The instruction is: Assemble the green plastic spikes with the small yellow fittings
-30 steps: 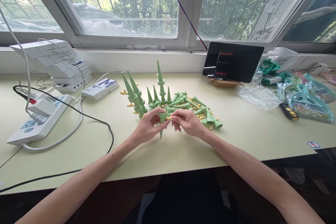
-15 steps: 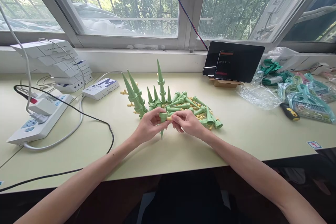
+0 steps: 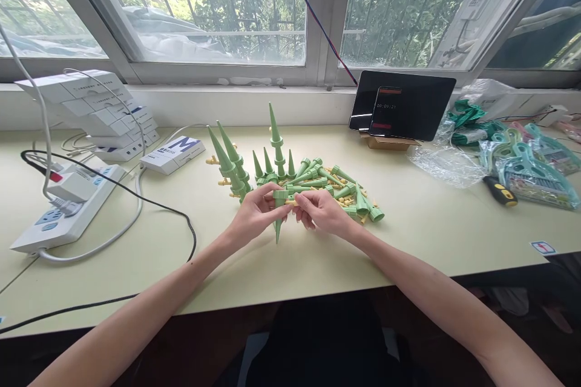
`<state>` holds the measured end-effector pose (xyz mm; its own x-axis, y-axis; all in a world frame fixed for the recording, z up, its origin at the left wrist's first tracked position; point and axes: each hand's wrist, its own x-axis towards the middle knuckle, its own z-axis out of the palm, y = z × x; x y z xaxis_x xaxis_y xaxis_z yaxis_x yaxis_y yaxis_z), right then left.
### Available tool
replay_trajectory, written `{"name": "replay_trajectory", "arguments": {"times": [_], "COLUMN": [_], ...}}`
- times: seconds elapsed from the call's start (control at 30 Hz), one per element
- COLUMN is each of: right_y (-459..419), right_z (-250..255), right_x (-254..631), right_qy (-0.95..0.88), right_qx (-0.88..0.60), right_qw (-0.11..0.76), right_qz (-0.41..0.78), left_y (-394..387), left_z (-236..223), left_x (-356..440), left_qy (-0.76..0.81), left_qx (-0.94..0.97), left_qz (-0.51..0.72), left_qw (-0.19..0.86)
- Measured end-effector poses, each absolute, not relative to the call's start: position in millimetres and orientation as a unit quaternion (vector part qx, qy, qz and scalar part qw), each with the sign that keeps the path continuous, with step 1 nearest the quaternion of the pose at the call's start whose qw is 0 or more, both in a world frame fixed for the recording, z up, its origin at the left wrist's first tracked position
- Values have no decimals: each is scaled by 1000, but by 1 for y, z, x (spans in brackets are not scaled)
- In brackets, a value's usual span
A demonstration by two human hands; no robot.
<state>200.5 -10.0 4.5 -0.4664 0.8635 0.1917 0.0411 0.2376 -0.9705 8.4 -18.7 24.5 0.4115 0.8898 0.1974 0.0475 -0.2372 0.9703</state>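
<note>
My left hand point(image 3: 254, 213) grips a green cone-shaped spike point(image 3: 278, 217) by its wide collar, tip pointing down, just above the pale table point(image 3: 318, 260). My right hand point(image 3: 323, 211) pinches a small yellow part point(image 3: 290, 202) against the side of that spike's collar. Right behind both hands lies a pile of loose green spikes point(image 3: 336, 190) mixed with yellow bits. To its left stand several assembled spikes point(image 3: 236, 163), tips up, some stacked tall.
A white power strip point(image 3: 59, 208) with a black cable point(image 3: 149, 202) lies at the left, white boxes point(image 3: 95, 112) behind it. A dark tablet and phone point(image 3: 402, 107) lean at the window sill. Bagged teal items point(image 3: 531, 169) and a black-yellow tool point(image 3: 499, 191) sit at the right.
Both hands stay together on the spike. The spike has turned slightly, its collar now lying flatter, and the view has shifted a little to the right.
</note>
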Motion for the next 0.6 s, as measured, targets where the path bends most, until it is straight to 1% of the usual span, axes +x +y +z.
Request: {"name": "replay_trajectory", "arguments": {"times": [0.13,0.33,0.47,0.6], "right_y": [-10,-13,-13,-13], "right_z": [2,4,4,4], "right_x": [203,203,203,203], "right_qy": [-682,-715,-737,-741], "right_qx": [-326,-316,-327,-332], "right_qw": [434,449,443,428], "right_qz": [490,432,392,396], "left_y": [-16,-14,-15,-16], "left_z": [24,21,20,19], "left_x": [7,6,6,6], "left_qy": [366,364,343,332], "left_qx": [649,638,647,653], "left_qz": [425,432,432,429], "left_qw": [513,523,527,528]}}
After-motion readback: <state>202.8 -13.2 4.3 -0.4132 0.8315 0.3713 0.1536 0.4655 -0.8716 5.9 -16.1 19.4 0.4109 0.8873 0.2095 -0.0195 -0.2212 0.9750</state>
